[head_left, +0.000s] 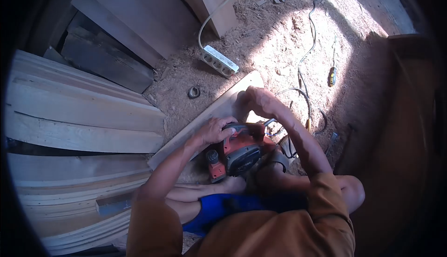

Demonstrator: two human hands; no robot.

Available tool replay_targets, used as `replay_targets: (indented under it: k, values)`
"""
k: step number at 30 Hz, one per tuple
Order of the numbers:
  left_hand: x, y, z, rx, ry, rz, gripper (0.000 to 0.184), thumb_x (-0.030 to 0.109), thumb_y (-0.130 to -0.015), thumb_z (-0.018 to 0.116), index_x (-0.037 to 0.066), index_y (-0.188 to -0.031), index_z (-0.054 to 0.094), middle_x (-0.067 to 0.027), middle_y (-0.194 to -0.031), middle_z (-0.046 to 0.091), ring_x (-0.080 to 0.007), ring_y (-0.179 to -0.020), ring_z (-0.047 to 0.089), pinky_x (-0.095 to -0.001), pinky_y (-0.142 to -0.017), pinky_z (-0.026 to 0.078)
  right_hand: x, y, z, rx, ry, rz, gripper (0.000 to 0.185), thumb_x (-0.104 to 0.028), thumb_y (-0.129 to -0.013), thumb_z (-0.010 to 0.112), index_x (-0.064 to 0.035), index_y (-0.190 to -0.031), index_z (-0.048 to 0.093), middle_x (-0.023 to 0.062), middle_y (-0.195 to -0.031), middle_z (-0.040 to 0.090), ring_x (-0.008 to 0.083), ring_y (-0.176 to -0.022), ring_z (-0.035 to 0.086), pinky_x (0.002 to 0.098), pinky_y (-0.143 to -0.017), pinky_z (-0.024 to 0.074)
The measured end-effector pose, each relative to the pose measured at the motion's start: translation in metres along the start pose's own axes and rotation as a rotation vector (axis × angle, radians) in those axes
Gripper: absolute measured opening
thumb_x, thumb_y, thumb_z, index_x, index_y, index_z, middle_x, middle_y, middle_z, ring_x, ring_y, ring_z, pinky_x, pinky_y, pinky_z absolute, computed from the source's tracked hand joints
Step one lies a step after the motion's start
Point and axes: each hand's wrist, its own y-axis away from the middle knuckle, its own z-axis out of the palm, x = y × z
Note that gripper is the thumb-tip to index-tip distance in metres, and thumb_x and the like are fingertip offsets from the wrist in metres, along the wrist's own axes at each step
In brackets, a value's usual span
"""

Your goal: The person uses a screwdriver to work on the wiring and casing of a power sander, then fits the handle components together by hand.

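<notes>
My left hand [218, 130] is wrapped round the top handle of a red and black electric planer [242, 152]. The planer is between my legs, beside a long pale wooden board [188, 133] that runs diagonally across the floor. Near the board's far end, my right hand [258, 101] is bent down over its edge with the fingers curled. Those fingertips are in shadow, and whatever they hold is hidden. My bare feet and shins are close to the planer.
Stacked planks [84, 112] fill the left side. A white power strip [220, 61] and a small ring-shaped roll [194, 92] lie on wood shavings. Dark cables [300, 73] trail across the right, near a yellow and black screwdriver-like tool [332, 77]. A brown wooden piece [400, 131] stands far right.
</notes>
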Motion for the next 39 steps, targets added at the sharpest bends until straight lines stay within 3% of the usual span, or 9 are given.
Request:
replay_targets:
  k: [4, 8, 14, 19, 26, 29, 32, 35, 39]
  values:
    - [0.003, 0.001, 0.002, 0.043, 0.019, -0.036, 0.043, 0.032, -0.091, 0.067, 0.005, -0.124, 0.073, -0.018, -0.104, 0.08, -0.032, -0.1, 0.078, -0.0427, -0.093, 0.058, -0.016, 0.01, -0.013, 0.135, -0.137, 0.117, 0.022, -0.002, -0.092, 0.059, -0.0007, -0.112, 0.068, 0.0197, -0.098, 0.076, 0.0328, -0.092, 0.075, 0.0433, -0.081, 0.059]
    - [-0.007, -0.003, 0.005, 0.062, 0.048, -0.007, 0.042, 0.03, -0.091, 0.067, 0.003, -0.122, 0.074, -0.0174, -0.104, 0.079, -0.0267, -0.098, 0.077, -0.0395, -0.091, 0.058, -0.024, 0.008, -0.01, 0.201, 0.156, 0.114, 0.025, -0.004, -0.091, 0.058, -0.0019, -0.112, 0.071, 0.0254, -0.096, 0.075, 0.0409, -0.094, 0.076, 0.0485, -0.083, 0.0596]
    - [0.01, 0.002, 0.005, 0.072, 0.119, -0.048, 0.04, 0.026, -0.091, 0.067, 0.0, -0.12, 0.074, -0.0115, -0.102, 0.078, -0.0188, -0.096, 0.072, -0.0359, -0.089, 0.057, -0.036, 0.012, -0.01, 0.3, 0.126, 0.169, 0.024, -0.009, -0.094, 0.061, -0.0024, -0.114, 0.072, 0.0262, -0.099, 0.076, 0.0444, -0.096, 0.075, 0.0511, -0.085, 0.0595]
    - [0.012, 0.003, 0.004, 0.045, 0.189, -0.091, 0.039, 0.023, -0.093, 0.066, 0.0, -0.123, 0.073, -0.0087, -0.105, 0.077, -0.0153, -0.099, 0.07, -0.034, -0.091, 0.056, -0.022, 0.014, 0.005, 0.441, 0.09, 0.054, 0.025, -0.011, -0.097, 0.061, -0.0014, -0.118, 0.071, 0.0269, -0.097, 0.075, 0.0454, -0.095, 0.075, 0.0527, -0.083, 0.0596]
    - [0.014, 0.001, 0.0, 0.009, 0.165, -0.119, 0.039, 0.022, -0.092, 0.065, -0.001, -0.123, 0.072, -0.0073, -0.108, 0.075, -0.0145, -0.1, 0.068, -0.0333, -0.093, 0.055, -0.032, 0.017, 0.014, 0.422, 0.185, 0.05, 0.02, -0.01, -0.1, 0.057, -0.0013, -0.114, 0.067, 0.0301, -0.085, 0.071, 0.0489, -0.086, 0.073, 0.0578, -0.078, 0.0573]
    - [-0.008, -0.005, 0.007, 0.074, 0.146, -0.029, 0.042, 0.026, -0.09, 0.067, -0.001, -0.121, 0.074, -0.0085, -0.094, 0.076, -0.0144, -0.084, 0.069, -0.0331, -0.079, 0.056, -0.032, 0.016, 0.011, 0.426, 0.137, 0.043, 0.018, -0.01, -0.1, 0.057, -0.0007, -0.113, 0.065, 0.0298, -0.082, 0.07, 0.0503, -0.083, 0.072, 0.0591, -0.075, 0.0563]
    - [-0.015, -0.007, 0.008, 0.08, 0.162, -0.017, 0.042, 0.028, -0.09, 0.067, -0.001, -0.121, 0.074, -0.0084, -0.092, 0.075, -0.0144, -0.083, 0.068, -0.0329, -0.078, 0.056, -0.035, 0.016, 0.004, 0.371, 0.124, 0.115, 0.019, -0.012, -0.102, 0.057, 0.001, -0.114, 0.065, 0.0339, -0.092, 0.071, 0.0476, -0.092, 0.074, 0.0583, -0.08, 0.0562]
    - [-0.024, -0.008, 0.009, 0.069, 0.185, -0.033, 0.043, 0.028, -0.09, 0.067, 0.0, -0.121, 0.075, -0.008, -0.092, 0.074, -0.0146, -0.084, 0.067, -0.0332, -0.079, 0.056, 0.002, 0.006, 0.024, 0.518, 0.089, 0.006, 0.022, -0.018, -0.107, 0.056, 0.0002, -0.116, 0.064, 0.0269, -0.102, 0.074, 0.0378, -0.099, 0.074, 0.0493, -0.086, 0.0567]
    - [-0.026, -0.009, 0.006, 0.067, 0.125, -0.044, 0.042, 0.028, -0.089, 0.067, 0.001, -0.121, 0.075, -0.0075, -0.092, 0.074, -0.0148, -0.085, 0.067, -0.0338, -0.079, 0.055, 0.081, -0.033, 0.068, 0.536, -0.615, 0.132, 0.032, -0.028, -0.114, 0.053, -0.0009, -0.129, 0.061, 0.0093, -0.112, 0.064, 0.0226, -0.1, 0.062, 0.0371, -0.094, 0.0519]
